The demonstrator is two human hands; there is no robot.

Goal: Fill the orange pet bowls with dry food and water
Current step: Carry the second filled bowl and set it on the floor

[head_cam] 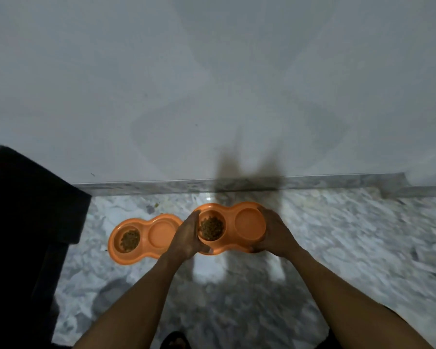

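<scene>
left hand (186,235), right hand (277,233) gripping orange bowl (249,222) (twin bowl (159,231) beside), dark furniture (23,210) left

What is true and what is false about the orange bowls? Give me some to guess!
1. The left hand and the right hand both hold one orange double bowl. True.
2. The left cup of the held bowl is empty. False: it holds dry food.
3. A second orange bowl lies on the floor. True.
4. The second bowl is to the right of the held one. False: it lies to the left of it.
5. The left cup of the second bowl has kibble in it too. True.
</scene>
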